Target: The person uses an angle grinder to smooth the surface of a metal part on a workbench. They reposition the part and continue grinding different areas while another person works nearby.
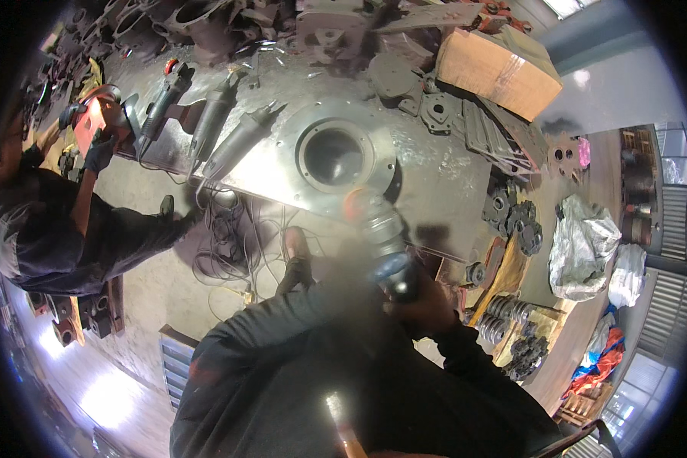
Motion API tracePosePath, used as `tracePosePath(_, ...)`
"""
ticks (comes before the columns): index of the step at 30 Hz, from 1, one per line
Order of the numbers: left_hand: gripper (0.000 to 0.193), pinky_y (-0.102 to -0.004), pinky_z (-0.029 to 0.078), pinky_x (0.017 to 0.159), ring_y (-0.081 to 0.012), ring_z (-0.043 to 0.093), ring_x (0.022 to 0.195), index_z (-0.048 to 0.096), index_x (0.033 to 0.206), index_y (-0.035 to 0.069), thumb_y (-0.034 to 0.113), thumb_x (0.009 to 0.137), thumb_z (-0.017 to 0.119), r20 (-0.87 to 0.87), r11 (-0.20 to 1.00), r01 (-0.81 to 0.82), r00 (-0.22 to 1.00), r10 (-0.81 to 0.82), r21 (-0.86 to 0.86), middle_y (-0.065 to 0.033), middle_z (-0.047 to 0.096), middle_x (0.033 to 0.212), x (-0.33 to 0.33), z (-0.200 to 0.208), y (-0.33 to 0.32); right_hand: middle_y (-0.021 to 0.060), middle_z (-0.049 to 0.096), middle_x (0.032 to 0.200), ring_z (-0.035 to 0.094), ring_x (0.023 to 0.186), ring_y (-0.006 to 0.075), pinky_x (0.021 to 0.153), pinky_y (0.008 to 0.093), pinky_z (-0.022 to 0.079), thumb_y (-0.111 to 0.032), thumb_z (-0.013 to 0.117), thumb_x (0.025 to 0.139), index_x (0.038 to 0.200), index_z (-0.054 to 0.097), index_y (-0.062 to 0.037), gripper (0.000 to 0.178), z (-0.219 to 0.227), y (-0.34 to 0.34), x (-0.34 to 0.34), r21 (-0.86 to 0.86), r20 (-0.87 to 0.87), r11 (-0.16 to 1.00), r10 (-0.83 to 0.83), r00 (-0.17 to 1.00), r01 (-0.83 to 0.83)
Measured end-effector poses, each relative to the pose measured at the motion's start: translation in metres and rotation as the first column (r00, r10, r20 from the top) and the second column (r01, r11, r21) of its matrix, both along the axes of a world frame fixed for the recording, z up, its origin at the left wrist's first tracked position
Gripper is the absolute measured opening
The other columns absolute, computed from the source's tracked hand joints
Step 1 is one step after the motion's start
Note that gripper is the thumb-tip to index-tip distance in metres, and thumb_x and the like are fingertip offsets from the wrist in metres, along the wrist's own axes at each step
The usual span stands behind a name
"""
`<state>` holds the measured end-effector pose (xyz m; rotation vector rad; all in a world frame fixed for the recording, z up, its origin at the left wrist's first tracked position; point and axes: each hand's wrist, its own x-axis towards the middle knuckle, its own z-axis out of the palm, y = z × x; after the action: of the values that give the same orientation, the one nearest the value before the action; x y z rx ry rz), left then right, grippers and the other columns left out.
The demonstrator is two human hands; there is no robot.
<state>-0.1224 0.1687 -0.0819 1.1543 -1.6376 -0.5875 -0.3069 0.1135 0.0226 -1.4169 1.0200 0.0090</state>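
Observation:
A power grinder (382, 229) with a blurred orange-red tip runs from my body toward a round metal flange (294, 164). The tip is at the flange's near edge; whether it touches I cannot tell. My right hand (427, 305) is wrapped round the grinder's dark rear end. My left forearm reaches in from the left toward the tool, and a grey smear hides the fingers of my left hand (347, 267). The flange lies flat on the metal bench (443, 195), with a wide round opening in its middle and small holes along its rim.
Several hand grinders (240, 141) lie left of the flange, with cables (229, 237) tangled below. Another person (53, 229) works at the left, a gloved hand on an orange-red part. A cardboard box (500, 69), flat castings and gears (515, 217) stand at the right.

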Motion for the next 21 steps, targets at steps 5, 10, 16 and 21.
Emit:
tracePosePath(5,0.037,-0.0356,0.056,0.087,-0.0191,0.065,0.1,0.052,0.135,0.004,0.015,0.101,0.064,-0.71,0.874,0.297,0.7,0.074,0.384,-0.0079,0.064,0.115,0.002,0.032,0.015,0.0159,0.073,0.104,0.072,0.099,0.0358,0.088,0.0449,0.057,-0.032,0.086,0.072,0.13,0.059,-0.0041,0.07,-0.009,0.02,-0.007,-0.223,-0.32,0.914,0.26,0.911,-0.339)
tracePosePath(10,0.035,-0.0344,0.056,0.086,-0.0183,0.064,0.098,0.052,0.136,0.004,0.012,0.102,0.061,-0.901,0.787,0.552,0.433,0.01,0.274,-0.0072,0.065,0.113,-0.013,0.025,-0.018,0.0173,0.073,0.104,0.071,0.098,0.0365,0.087,0.0463,0.057,-0.034,0.084,0.071,0.129,0.059,-0.0045,0.069,0.024,-0.024,-0.003,0.043,-0.042,0.999,-0.009,0.999,0.011)
tracePosePath(16,0.021,-0.0376,0.055,0.084,-0.0212,0.065,0.097,0.063,0.119,0.003,0.017,0.104,0.058,-0.891,0.821,0.406,0.38,0.247,0.401,-0.0073,0.067,0.107,-0.027,0.015,-0.013,0.0153,0.072,0.101,0.071,0.094,0.0357,0.083,0.0481,0.056,-0.032,0.083,0.073,0.124,0.06,-0.0042,0.062,0.012,-0.006,-0.005,-0.341,-0.076,0.933,0.091,0.993,-0.111)
tracePosePath(21,0.023,-0.0392,0.056,0.084,-0.0279,0.068,0.098,0.065,0.116,0.004,0.023,0.104,0.057,-0.2,0.973,0.199,0.964,-0.173,0.118,-0.0105,0.069,0.106,-0.017,-0.018,-0.017,0.0167,0.071,0.112,0.071,0.1,0.0338,0.089,0.0455,0.055,-0.028,0.083,0.073,0.12,0.064,-0.0061,0.056,0.0,0.0,-0.015,-0.257,-0.157,0.964,0.032,0.987,-0.072)
